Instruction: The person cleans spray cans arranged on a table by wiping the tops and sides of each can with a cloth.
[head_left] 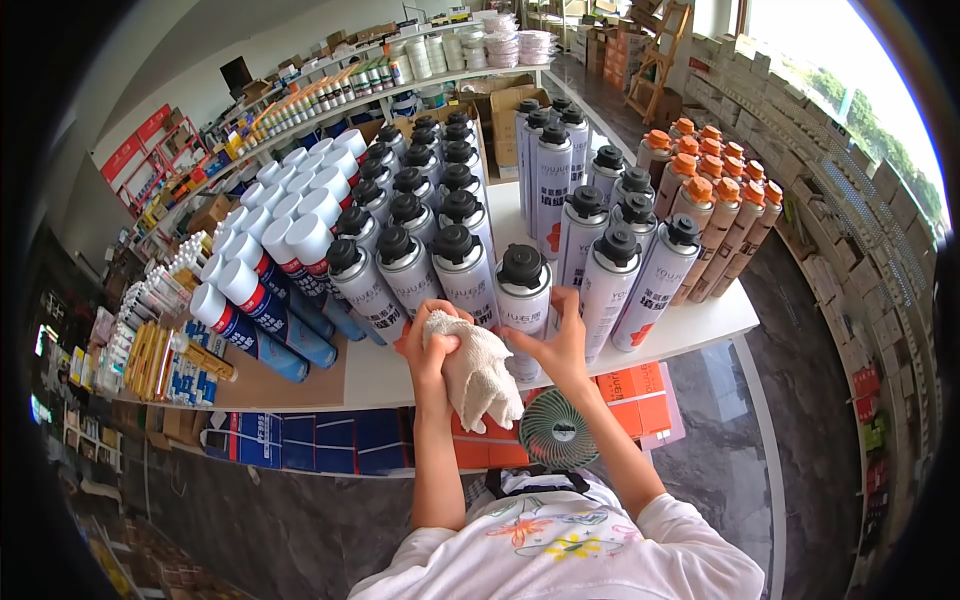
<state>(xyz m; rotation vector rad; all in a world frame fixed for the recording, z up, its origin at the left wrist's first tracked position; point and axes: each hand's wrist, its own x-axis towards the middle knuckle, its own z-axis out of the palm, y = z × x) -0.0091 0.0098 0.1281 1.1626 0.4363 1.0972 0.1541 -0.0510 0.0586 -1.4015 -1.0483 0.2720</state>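
My left hand (428, 350) is closed on a crumpled off-white cloth (474, 368), which hangs down over the table's front edge. My right hand (556, 342) wraps round the lower part of a pale spray foam can (523, 295) with a black cap, thumb in front and fingers on its right side. That can stands upright at the front of the table. Behind the cloth and to its left are rows of similar black-capped cans (396, 270). More pale cans (611, 285) stand just right of my right hand.
White-capped blue cans (262, 310) fill the table's left side; orange-capped brown cans (735, 225) stand at the right. The white table (700, 335) has orange boxes (632, 400) and blue boxes (315, 440) below its edge. A green fan (558, 430) is close to my body.
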